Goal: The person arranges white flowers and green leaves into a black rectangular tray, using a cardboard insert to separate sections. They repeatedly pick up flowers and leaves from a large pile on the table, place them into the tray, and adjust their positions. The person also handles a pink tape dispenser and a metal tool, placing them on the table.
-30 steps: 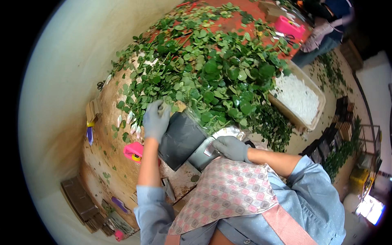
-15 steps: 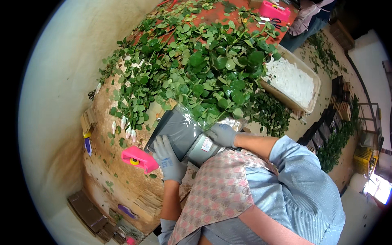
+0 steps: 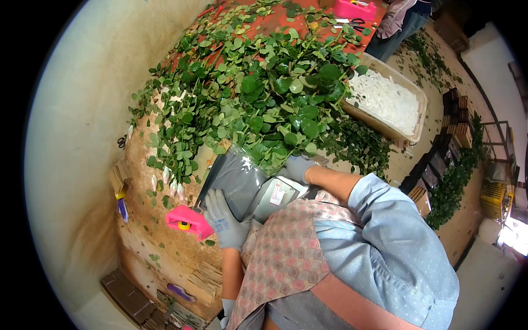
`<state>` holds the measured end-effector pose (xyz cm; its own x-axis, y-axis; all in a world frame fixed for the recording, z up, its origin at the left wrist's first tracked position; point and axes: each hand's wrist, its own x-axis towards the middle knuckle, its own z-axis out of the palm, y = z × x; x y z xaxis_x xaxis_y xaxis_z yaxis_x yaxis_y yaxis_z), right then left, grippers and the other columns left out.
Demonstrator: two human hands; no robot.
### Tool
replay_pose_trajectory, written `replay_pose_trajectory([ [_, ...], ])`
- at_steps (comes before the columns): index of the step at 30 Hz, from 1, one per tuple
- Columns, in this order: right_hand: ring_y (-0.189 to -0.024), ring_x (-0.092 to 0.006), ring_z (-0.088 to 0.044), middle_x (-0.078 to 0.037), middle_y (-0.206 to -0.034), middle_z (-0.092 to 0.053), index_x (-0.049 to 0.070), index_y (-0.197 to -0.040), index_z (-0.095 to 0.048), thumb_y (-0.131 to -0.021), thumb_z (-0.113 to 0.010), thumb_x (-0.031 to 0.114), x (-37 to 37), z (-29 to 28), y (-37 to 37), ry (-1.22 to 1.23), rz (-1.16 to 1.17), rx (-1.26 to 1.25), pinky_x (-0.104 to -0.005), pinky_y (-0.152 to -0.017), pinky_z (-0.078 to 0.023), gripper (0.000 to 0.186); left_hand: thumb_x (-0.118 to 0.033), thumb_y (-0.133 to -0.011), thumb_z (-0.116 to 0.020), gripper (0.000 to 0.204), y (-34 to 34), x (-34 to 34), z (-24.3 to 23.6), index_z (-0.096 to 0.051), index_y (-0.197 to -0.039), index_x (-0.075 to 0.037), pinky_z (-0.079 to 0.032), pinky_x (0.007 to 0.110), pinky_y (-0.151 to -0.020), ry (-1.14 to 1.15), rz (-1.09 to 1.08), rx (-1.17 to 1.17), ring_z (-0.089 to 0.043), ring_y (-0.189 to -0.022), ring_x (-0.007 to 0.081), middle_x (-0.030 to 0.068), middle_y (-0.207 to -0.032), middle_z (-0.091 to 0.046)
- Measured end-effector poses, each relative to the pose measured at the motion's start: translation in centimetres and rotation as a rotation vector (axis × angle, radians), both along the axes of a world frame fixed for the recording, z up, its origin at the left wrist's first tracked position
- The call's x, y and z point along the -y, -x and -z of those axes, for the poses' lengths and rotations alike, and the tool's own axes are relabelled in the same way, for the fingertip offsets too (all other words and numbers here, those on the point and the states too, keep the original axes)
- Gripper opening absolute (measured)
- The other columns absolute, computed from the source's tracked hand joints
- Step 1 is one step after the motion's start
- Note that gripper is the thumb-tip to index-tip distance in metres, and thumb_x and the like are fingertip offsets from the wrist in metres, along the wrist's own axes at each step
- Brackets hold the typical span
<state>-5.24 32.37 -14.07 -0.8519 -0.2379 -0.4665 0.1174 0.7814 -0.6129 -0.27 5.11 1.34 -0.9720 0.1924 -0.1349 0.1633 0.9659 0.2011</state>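
Observation:
A dark grey flat sheet covered by clear plastic film (image 3: 231,179) lies in front of me at the near edge of the leaf pile. My left hand (image 3: 225,223), in a grey glove, rests with stretched fingers on its left edge. A lighter grey piece with a white label (image 3: 277,194) joins the sheet on the right, close to my apron. My right hand (image 3: 298,168), also gloved, is at the far side of that grey piece, beside the green leaves; its fingertips are hidden. Leafy cut stems (image 3: 258,104) spread in a large heap beyond both hands.
A pink tape dispenser (image 3: 190,221) stands left of my left hand. Several pale pink rose buds (image 3: 173,187) lie near it. A tan crate of white pieces (image 3: 385,99) is at right. Another person (image 3: 396,27) stands at the far right, near black scissors (image 3: 360,25).
My right hand has moved slightly up and away from the label, leaving more of the grey piece visible. My left hand stays on the sheet's edge. The whole view has shifted a little.

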Motion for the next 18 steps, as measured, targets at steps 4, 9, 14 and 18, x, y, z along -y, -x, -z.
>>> replay_pose_trajectory([
  [4, -0.111, -0.0383, -0.067, -0.019, -0.121, -0.071, 0.008, -0.116, -0.07, -0.092, -0.061, 0.042, -1.4, -5.1, 0.3, -0.072, 0.055, 0.087, -0.0459, -0.097, -0.051, 0.043, -0.033, -0.067, -0.09, 0.107, -1.5, 3.4, 0.1, -0.036, -0.154, -0.001, -0.023, 0.056, -0.12, -0.115, 0.047, -0.079, -0.031, -0.15, 0.041, 0.0235, -0.159, -0.037],
  [9, -0.095, -0.0288, -0.071, -0.014, -0.11, -0.074, 0.008, -0.115, -0.069, -0.088, -0.07, 0.041, -3.4, -4.7, -2.8, -0.088, 0.032, 0.159, -0.0389, -0.081, -0.055, 0.042, -0.04, -0.072, -0.086, 0.101, -7.4, 6.3, 0.3, -0.041, -0.152, 0.001, -0.029, 0.051, -0.119, -0.332, -0.128, -0.133, -0.038, -0.145, 0.0427, 0.0249, -0.154, -0.044],
  [14, -0.095, -0.0175, -0.065, -0.009, -0.109, -0.069, -0.001, -0.122, -0.063, -0.089, -0.077, 0.052, 0.7, -5.8, -4.3, 0.948, 0.567, 0.227, -0.0307, -0.083, -0.052, 0.065, -0.033, -0.079, -0.086, 0.097, -10.2, 6.0, 1.4, -0.036, -0.154, 0.002, -0.033, 0.048, -0.119, -0.609, -0.361, -0.151, -0.04, -0.144, 0.0405, 0.0255, -0.154, -0.042],
  [18, -0.097, -0.014, -0.061, -0.006, -0.107, -0.072, 0.001, -0.114, -0.074, -0.095, -0.07, 0.053, 3.9, -0.1, -0.3, 1.224, 0.702, 0.298, -0.0331, -0.088, -0.05, 0.056, -0.02, -0.084, -0.084, 0.097, -10.8, 5.5, 7.3, -0.025, -0.157, 0.005, -0.041, 0.042, -0.113, -1.139, -0.562, -0.106, -0.047, -0.138, 0.0301, 0.0214, -0.154, -0.041],
])
